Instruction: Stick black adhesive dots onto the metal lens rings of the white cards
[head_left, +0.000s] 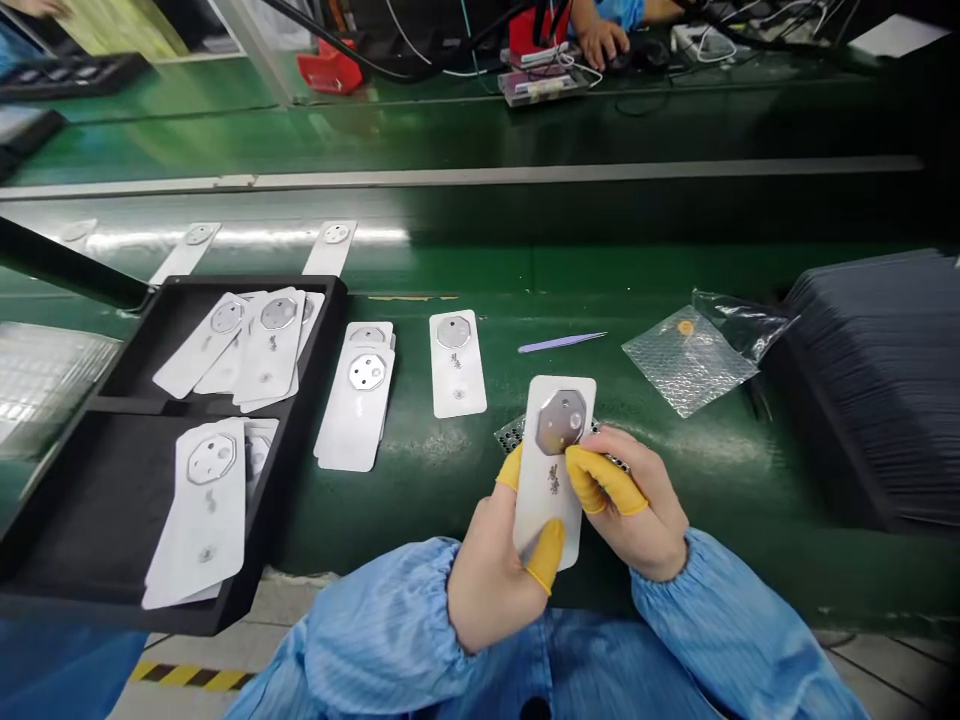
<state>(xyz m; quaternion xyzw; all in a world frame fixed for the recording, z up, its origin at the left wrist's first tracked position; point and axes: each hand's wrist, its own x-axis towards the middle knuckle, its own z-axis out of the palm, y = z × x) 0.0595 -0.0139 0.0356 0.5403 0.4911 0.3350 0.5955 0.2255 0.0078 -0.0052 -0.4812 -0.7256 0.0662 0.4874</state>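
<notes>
My left hand [496, 575], with yellow finger cots, grips a white phone back cover [537, 495] by its lower half, thumb across the front. The cover is held upright above the bench, its shiny octagonal camera plate at the top. My right hand [641, 495], also in yellow finger cots, is pinched closed at the lower right edge of that plate. Whether anything small is between those fingertips is hidden. Behind the cover, a dotted sheet [510, 434] shows partly. A single white cover [458, 375] lies to the left, beside a small overlapping stack [352, 420].
Purple tweezers [562, 342] and a bubble-wrap pouch [686, 360] lie beyond my hands. At left stands a black divided tray [67, 500] with several covers; at right, a stack of dark sheets [885, 370]. Another person's hand [604, 42] rests across the bench.
</notes>
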